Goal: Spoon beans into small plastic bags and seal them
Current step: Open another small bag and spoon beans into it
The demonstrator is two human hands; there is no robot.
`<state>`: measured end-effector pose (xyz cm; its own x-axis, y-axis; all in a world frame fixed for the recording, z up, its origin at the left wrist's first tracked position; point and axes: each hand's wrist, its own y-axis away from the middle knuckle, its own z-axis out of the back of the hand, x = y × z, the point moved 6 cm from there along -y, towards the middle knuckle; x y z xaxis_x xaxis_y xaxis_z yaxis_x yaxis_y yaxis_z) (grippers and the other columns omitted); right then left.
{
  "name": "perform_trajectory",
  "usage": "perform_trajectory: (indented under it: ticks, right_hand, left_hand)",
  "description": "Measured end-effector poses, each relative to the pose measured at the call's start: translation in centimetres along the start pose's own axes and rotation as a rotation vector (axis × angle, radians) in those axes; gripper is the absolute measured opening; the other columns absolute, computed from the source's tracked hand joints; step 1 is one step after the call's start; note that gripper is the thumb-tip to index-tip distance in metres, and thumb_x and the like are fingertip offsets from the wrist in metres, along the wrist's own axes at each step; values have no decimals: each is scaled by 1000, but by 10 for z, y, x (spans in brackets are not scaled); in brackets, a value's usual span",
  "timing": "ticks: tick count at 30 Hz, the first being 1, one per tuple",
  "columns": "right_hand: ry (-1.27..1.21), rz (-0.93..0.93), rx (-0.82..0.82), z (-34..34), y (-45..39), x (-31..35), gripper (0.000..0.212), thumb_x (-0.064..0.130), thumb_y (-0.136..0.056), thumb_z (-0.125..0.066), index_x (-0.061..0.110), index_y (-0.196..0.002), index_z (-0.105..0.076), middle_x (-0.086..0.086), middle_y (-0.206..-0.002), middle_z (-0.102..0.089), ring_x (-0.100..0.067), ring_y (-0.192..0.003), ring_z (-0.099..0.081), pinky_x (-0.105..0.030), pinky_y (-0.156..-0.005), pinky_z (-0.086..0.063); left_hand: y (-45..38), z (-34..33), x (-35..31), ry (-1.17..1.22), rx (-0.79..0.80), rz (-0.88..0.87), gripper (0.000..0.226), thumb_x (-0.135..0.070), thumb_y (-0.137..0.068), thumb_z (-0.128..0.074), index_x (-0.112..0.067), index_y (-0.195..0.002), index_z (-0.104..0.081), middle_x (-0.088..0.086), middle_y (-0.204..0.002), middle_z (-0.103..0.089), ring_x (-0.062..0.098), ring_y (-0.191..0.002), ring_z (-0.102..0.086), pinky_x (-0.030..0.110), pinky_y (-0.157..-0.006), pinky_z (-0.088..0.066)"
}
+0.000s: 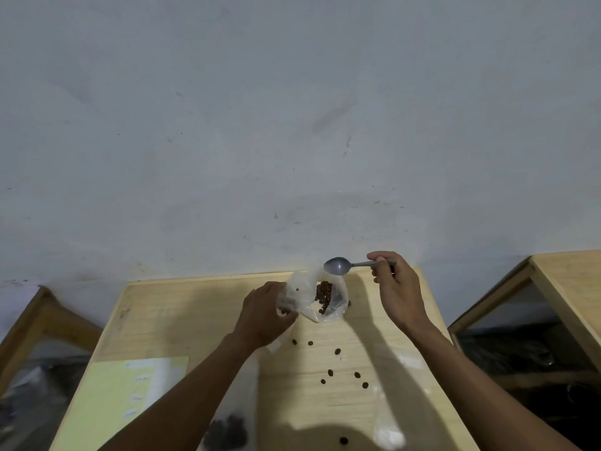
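A small clear plastic bag (pixel 312 297) sits toward the far edge of a pale wooden table (pixel 182 314), its mouth pulled open and facing up. It is thin and crinkled, see-through enough that a dark brown clump of beans (pixel 324 294) shows inside, with a few more lying near the bag's lower left edge. The left hand (pixel 265 315) grips the bag's left side, fingers curled into the plastic. The right hand (pixel 395 288) pinches the handle of a grey spoon (pixel 344 265) between thumb and curled fingers, holding it level just above the bag's mouth (its bowl looks bare, though the angle makes that hard to judge).

Loose beans (pixel 330 372) are scattered on the tabletop nearer the person, between the two forearms, and one lies alone close to the near edge. A pale yellow sheet (pixel 130 395) lies on the near left of the table. Another clear bag (pixel 227 431) holding dark beans rests at the near edge, partly hidden by the left forearm and blurred. Behind stands a scuffed grey wall (pixel 292 125), and wooden furniture flanks the table on both sides.
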<state>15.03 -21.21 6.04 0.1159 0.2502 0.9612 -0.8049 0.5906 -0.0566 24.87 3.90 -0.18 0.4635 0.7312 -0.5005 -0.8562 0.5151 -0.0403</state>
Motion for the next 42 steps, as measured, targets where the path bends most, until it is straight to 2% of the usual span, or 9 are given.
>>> perform_trajectory:
  ticks: [4, 10, 15, 19, 24, 28, 33, 38, 42]
  right_hand:
    - [72, -42, 30, -8, 7, -32, 22, 22, -101, -46, 27, -103, -67, 4, -99, -68, -19, -86, -64, -40, -82, -53]
    - [190, 83, 72, -27, 21, -54, 23, 13, -99, -51, 21, -112, -68, 6, -105, -66, 1, -94, -60, -5, -76, -41]
    - [250, 176, 47, -38, 25, -61, 28, 7, -99, -49, 20, -117, -67, 8, -107, -63, -5, -100, -60, -15, -85, -45]
    - [261, 184, -13, -36, 23, -65, 33, 3, -99, -48, 18, -121, -67, 9, -108, -62, -7, -101, -58, -19, -90, -44]
    - [72, -151, -85, -33, 21, -95, 26, 12, -101, -46, 25, -107, -67, 3, -105, -69, -14, -102, -62, -28, -91, -46]
    - [-167, -437, -78, -41, 25, -109, 21, 7, -100, -47, 11, -104, -67, -14, -104, -69, -21, -88, -63, -26, -78, -52]
    - [-356, -666, -45, -48, 34, -115, 24, 0, -98, -43, -3, -97, -67, -20, -85, -65, -22, -72, -59, -25, -65, -48]
    - [-415, -744, 72, -44, 28, -104, 25, -4, -96, -37, -6, -101, -61, -15, -73, -56, -20, -61, -51, -26, -58, -41]
    - [-328, -704, 69, -30, 10, -106, 27, 0, -96, -39, -9, -103, -64, -15, -74, -61, -25, -71, -53, -34, -70, -44]
  left_hand:
    - [0, -7, -3, -16, 82, -60, 62, -56, -70, -57, -21, -121, -54, -7, -122, -58, 17, -111, -55, 33, -96, -41]
    - [-2, -27, -20, -58, 297, -190, 60, -47, -76, -66, -22, -128, -51, -10, -151, -37, 11, -134, -39, 32, -111, -30]
    - [-9, -38, -24, -87, 388, -193, 54, -39, -77, -65, -17, -123, -50, 0, -127, -56, 21, -116, -50, 36, -101, -40]
    - [-7, -47, -21, -108, 328, -291, 58, -47, -80, -57, -23, -131, -43, -5, -153, -33, 17, -144, -25, 39, -114, -33]
    - [-9, -44, -28, -100, 216, -383, 50, -42, -84, -59, -20, -127, -45, -4, -160, -18, 13, -149, -13, 32, -117, -30]
    - [-9, -53, -26, -97, 238, -371, 45, -40, -85, -59, -22, -124, -42, -4, -161, -11, 15, -150, -8, 37, -114, -35]
    - [-7, -54, -33, -111, 165, -412, 53, -31, -87, -61, -11, -133, -44, 5, -162, -11, 15, -149, -3, 30, -122, -13]
    - [-9, -48, -34, -121, 148, -413, 61, -30, -85, -59, -9, -136, -33, 7, -162, -11, 20, -150, -10, 33, -122, -15]
    - [-9, -40, -35, -184, 153, -416, 55, -35, -85, -59, -14, -134, -43, 2, -161, -19, 19, -149, -14, 33, -122, -6]
